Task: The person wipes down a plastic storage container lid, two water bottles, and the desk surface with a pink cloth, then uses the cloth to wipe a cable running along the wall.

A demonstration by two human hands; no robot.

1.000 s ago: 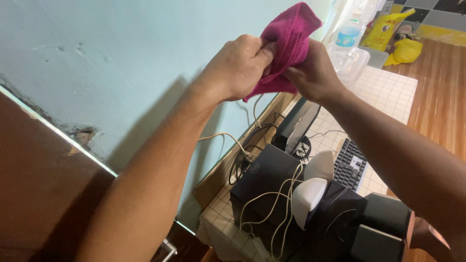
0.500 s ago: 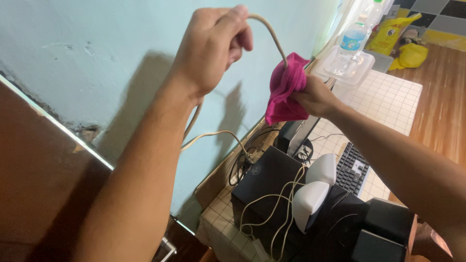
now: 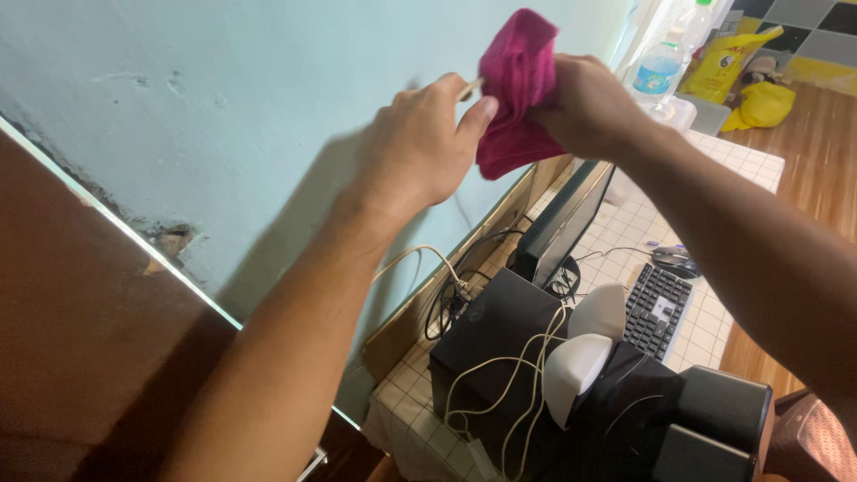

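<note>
Black keyboard [image 3: 659, 310], white speakers [image 3: 585, 344], water bottle [image 3: 658, 67], yellow bags [image 3: 725, 55].

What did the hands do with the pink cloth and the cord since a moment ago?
The right hand slid the pink cloth back up the beige cord until it met the left hand, which dropped lower. Half a second ago they were apart, with a bare arc of cord between them. Both grips stayed. The black boxes and keyboard did not move.

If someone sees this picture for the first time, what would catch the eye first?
The magenta cloth at top centre stands out, bunched in the right hand against the pale blue wall. The left hand beside it pinches a beige cable entering the cloth. Below, white speakers and tangled cords sit on black boxes.
</note>
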